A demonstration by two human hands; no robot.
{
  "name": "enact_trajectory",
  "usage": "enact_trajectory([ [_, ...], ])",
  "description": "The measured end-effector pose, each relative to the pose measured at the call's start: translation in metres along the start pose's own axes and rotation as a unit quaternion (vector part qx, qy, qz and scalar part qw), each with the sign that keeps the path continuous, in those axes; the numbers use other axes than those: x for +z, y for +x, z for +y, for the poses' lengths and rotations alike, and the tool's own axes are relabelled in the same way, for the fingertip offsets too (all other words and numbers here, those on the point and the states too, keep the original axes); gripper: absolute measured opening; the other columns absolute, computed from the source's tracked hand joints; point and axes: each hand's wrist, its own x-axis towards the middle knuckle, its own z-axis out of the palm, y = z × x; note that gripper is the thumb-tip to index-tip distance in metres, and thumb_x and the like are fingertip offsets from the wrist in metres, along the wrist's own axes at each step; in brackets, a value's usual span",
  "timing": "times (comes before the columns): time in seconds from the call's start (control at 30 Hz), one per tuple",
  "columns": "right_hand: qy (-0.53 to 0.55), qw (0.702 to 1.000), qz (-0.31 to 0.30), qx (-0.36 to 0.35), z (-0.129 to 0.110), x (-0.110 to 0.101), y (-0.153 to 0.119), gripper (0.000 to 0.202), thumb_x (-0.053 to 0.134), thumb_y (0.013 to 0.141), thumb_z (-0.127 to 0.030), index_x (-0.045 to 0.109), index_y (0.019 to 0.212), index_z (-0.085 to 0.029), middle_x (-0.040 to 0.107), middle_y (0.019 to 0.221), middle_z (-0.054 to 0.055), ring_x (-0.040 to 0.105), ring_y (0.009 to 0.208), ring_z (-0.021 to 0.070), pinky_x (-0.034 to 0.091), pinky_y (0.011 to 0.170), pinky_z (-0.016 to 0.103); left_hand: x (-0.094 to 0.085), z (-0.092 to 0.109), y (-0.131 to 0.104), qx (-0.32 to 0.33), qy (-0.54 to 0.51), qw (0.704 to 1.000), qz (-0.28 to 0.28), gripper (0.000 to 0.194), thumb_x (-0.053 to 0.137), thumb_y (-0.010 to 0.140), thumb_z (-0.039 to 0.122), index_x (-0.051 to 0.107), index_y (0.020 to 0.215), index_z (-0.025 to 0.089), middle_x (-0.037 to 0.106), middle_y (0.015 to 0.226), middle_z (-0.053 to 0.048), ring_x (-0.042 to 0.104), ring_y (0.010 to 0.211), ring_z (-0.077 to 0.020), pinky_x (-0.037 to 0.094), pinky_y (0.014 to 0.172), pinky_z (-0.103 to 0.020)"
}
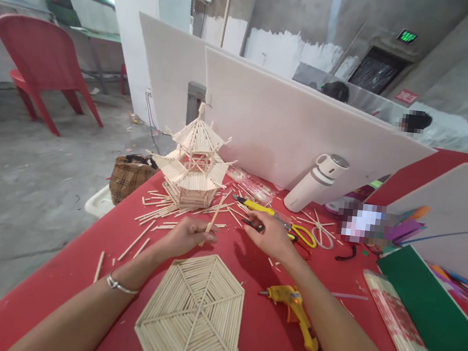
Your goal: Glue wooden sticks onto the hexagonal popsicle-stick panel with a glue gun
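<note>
My left hand [191,237] is closed around thin wooden sticks [216,214], which slant up past its fingertips. To its right, my right hand [271,235] curls its fingers round a dark-tipped hand tool [255,225]; its exact kind is partly hidden by the hand. Below both hands lies a flat hexagonal panel [197,312] of sticks glued side by side. Behind them stands a small stick-built pagoda [196,165] with two roof tiers. A yellow utility knife [259,207] and yellow-handled scissors [303,236] lie beyond my right hand.
A yellow glue gun [295,313] lies under my right forearm. Loose sticks [162,208] litter the red table [68,297]. A white bottle [315,183] stands by the white partition [275,112]. At right are a packet of sticks [403,324] and a green board [430,310].
</note>
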Motion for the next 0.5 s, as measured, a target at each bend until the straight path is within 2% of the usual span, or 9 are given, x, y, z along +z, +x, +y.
enact_trajectory([
  [0.07, -0.194, 0.976, -0.066, 0.072, 0.032, -0.009, -0.004, 0.064, 0.065, 0.077, -0.035, 0.053, 0.138, -0.020, 0.059, 0.135, 0.013, 0.053, 0.124, 0.0298, 0.040, 0.102, 0.040, -0.001, 0.003, 0.001, -0.016, -0.025, 0.999, 0.041, 0.032, 0.078, 0.070, 0.042, 0.075, 0.077, 0.011, 0.076, 0.079, -0.012, 0.071, 0.075, -0.0241, 0.058, 0.071, -0.037],
  [0.13, -0.233, 0.963, -0.092, 0.102, 0.056, -0.012, -0.010, 0.079, 0.071, 0.066, -0.029, 0.051, 0.141, -0.012, 0.057, 0.135, 0.021, 0.051, 0.125, 0.0377, 0.039, 0.102, 0.046, -0.001, 0.006, 0.002, -0.026, -0.035, 0.996, 0.082, 0.032, 0.079, 0.067, 0.041, 0.074, 0.078, 0.011, 0.075, 0.078, -0.012, 0.072, 0.076, -0.0250, 0.059, 0.071, -0.039],
  [0.17, -0.244, 0.959, -0.100, 0.108, 0.063, -0.011, -0.012, 0.082, 0.071, 0.064, -0.028, 0.050, 0.141, -0.010, 0.058, 0.133, 0.022, 0.052, 0.124, 0.0391, 0.039, 0.101, 0.048, -0.002, 0.008, 0.002, -0.029, -0.035, 0.994, 0.103, 0.032, 0.079, 0.066, 0.040, 0.074, 0.079, 0.011, 0.075, 0.077, -0.012, 0.072, 0.076, -0.0250, 0.060, 0.071, -0.039],
  [0.3, -0.256, 0.956, -0.100, 0.107, 0.073, -0.006, -0.017, 0.087, 0.069, 0.062, -0.033, 0.048, 0.144, -0.010, 0.056, 0.131, 0.023, 0.053, 0.120, 0.0396, 0.039, 0.099, 0.048, -0.002, 0.014, 0.000, -0.039, -0.042, 0.984, 0.169, 0.033, 0.078, 0.064, 0.037, 0.074, 0.085, 0.011, 0.075, 0.074, -0.010, 0.072, 0.073, -0.0244, 0.060, 0.068, -0.038],
  [0.4, -0.199, 0.969, -0.082, 0.117, 0.074, -0.011, -0.017, 0.086, 0.069, 0.060, -0.035, 0.052, 0.141, -0.012, 0.053, 0.136, 0.022, 0.053, 0.119, 0.0395, 0.040, 0.099, 0.048, -0.002, 0.013, 0.000, -0.047, -0.064, 0.980, 0.181, 0.034, 0.078, 0.062, 0.037, 0.074, 0.084, 0.011, 0.074, 0.072, -0.010, 0.073, 0.073, -0.0251, 0.059, 0.064, -0.036],
  [0.43, -0.145, 0.977, -0.082, 0.132, 0.075, -0.015, -0.017, 0.082, 0.068, 0.060, -0.036, 0.055, 0.138, -0.014, 0.054, 0.135, 0.019, 0.054, 0.119, 0.0383, 0.040, 0.100, 0.047, -0.003, 0.011, 0.001, -0.049, -0.073, 0.979, 0.182, 0.034, 0.078, 0.061, 0.037, 0.073, 0.082, 0.011, 0.074, 0.072, -0.010, 0.073, 0.072, -0.0252, 0.059, 0.063, -0.036],
  [0.5, 0.037, 0.980, -0.095, 0.172, 0.073, -0.024, -0.021, 0.068, 0.065, 0.063, -0.039, 0.060, 0.129, -0.021, 0.061, 0.127, 0.012, 0.056, 0.116, 0.0337, 0.042, 0.099, 0.045, -0.003, 0.007, 0.002, -0.053, -0.086, 0.978, 0.184, 0.033, 0.079, 0.059, 0.036, 0.072, 0.081, 0.012, 0.073, 0.071, -0.009, 0.072, 0.071, -0.0250, 0.059, 0.061, -0.035],
])
